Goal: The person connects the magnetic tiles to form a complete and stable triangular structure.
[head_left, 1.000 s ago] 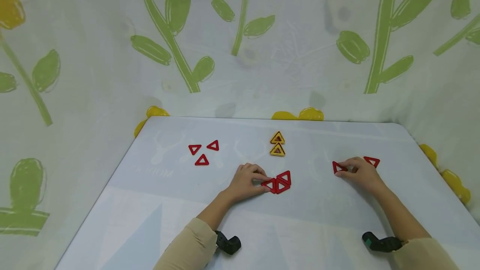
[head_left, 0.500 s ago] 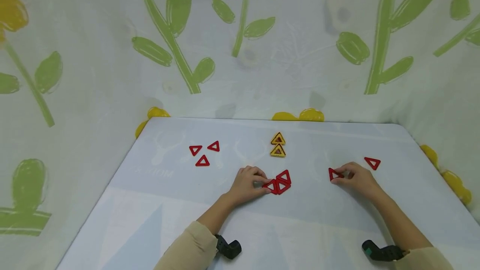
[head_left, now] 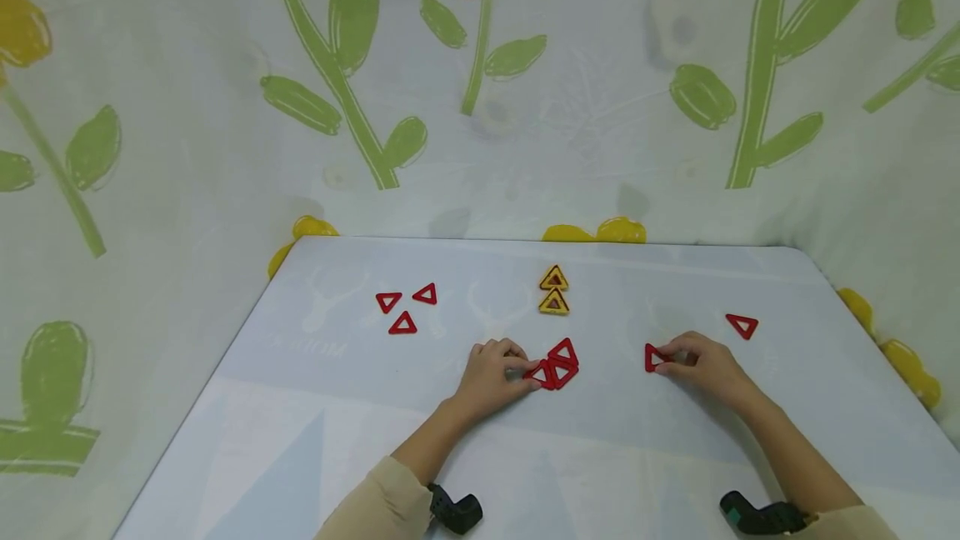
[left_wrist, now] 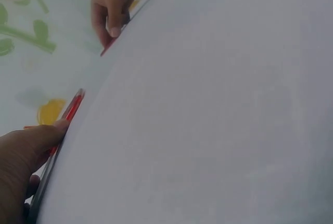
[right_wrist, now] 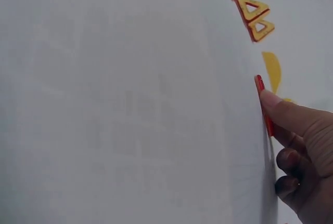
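Observation:
In the head view, my left hand (head_left: 489,377) pinches the left one of three red triangle tiles (head_left: 548,373) that lie edge to edge, each with a hollow middle. My right hand (head_left: 707,367) holds another red triangle tile (head_left: 649,359) by one corner, to the right of this cluster with a gap between. The right wrist view shows thumb (right_wrist: 271,99) and fingers on either side of that tile (right_wrist: 268,122), which is seen edge-on. From the left wrist, the left thumb (left_wrist: 61,125) lies on its red tile (left_wrist: 74,105), with the right hand (left_wrist: 115,5) farther off.
Two yellow triangle tiles (head_left: 553,302) stand one behind the other beyond the cluster. Three loose red tiles (head_left: 402,324) lie at the back left, and a single red tile (head_left: 742,325) at the right. A flowered cloth (head_left: 562,157) hangs behind the white table (head_left: 300,457).
My right hand has carried its red tile left and toward me, away from the single red tile at the right. The left hand stays at the cluster.

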The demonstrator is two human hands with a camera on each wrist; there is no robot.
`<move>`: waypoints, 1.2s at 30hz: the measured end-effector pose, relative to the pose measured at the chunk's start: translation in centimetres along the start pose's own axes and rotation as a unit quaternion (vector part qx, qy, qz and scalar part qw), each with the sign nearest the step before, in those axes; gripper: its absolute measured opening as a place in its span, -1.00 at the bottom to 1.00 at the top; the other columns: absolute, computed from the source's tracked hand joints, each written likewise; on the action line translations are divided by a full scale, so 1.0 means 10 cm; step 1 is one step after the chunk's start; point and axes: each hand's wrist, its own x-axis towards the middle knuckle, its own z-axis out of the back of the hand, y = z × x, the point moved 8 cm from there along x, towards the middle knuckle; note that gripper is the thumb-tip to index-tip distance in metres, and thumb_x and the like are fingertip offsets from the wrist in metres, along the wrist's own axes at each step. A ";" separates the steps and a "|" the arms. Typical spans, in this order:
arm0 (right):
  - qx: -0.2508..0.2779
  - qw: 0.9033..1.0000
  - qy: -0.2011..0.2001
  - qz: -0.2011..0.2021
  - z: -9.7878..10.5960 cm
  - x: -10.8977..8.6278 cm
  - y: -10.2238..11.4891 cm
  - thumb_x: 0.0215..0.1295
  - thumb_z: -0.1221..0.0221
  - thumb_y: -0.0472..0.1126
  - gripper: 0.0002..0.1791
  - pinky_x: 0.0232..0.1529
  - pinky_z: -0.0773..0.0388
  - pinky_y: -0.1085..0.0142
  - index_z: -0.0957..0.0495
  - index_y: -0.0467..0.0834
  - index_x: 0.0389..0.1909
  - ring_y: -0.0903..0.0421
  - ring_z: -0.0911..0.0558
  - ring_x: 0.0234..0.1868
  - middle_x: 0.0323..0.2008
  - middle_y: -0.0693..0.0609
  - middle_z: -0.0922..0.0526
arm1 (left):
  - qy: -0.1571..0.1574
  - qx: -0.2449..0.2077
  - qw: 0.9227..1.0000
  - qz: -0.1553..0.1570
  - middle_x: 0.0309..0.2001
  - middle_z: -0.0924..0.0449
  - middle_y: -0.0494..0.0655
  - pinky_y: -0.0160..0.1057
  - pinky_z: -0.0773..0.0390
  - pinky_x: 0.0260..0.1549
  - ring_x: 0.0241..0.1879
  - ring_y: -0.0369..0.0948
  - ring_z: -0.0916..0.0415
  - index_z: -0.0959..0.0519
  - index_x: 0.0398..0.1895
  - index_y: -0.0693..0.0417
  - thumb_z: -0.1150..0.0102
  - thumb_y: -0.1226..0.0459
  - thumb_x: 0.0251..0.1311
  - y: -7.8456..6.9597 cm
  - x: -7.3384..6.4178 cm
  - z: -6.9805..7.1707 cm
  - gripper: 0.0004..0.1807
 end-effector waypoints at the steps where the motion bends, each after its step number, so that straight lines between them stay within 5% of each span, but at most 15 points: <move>1: 0.002 1.000 0.001 0.002 -0.01 -0.01 0.01 0.07 -0.36 -0.15 -0.67 -0.40 -0.41 0.43 -0.65 -0.20 -0.15 0.21 -0.40 -0.36 -0.20 -0.05 -0.60 | -0.003 0.003 1.000 0.004 -0.24 -0.52 -0.18 -0.17 -0.28 -0.18 -0.24 -0.23 -0.40 -0.73 -0.19 -0.05 -0.38 0.09 -0.01 0.00 -0.01 0.00 -0.71; 10: 0.017 1.000 0.003 -0.005 -0.08 -0.03 0.09 0.04 -0.37 -0.15 -0.69 -0.43 -0.40 0.42 -0.65 -0.20 -0.20 0.21 -0.40 -0.39 -0.22 -0.04 -0.62 | -0.027 0.018 0.998 0.062 -0.30 -0.49 -0.22 -0.19 -0.25 -0.22 -0.28 -0.25 -0.38 -0.73 -0.18 -0.11 -0.39 0.04 -0.02 0.00 -0.05 -0.02 -0.69; 36: 0.015 0.998 -0.052 -0.018 -0.35 -0.10 0.41 -0.02 -0.41 -0.11 -0.68 -0.43 -0.41 0.43 -0.72 -0.18 -0.23 0.19 -0.44 -0.34 -0.30 0.06 -0.60 | -0.066 0.045 0.990 0.119 -0.33 -0.49 -0.21 -0.15 -0.27 -0.23 -0.30 -0.23 -0.39 -0.72 -0.15 -0.11 -0.41 0.05 -0.04 -0.11 -0.12 -0.03 -0.65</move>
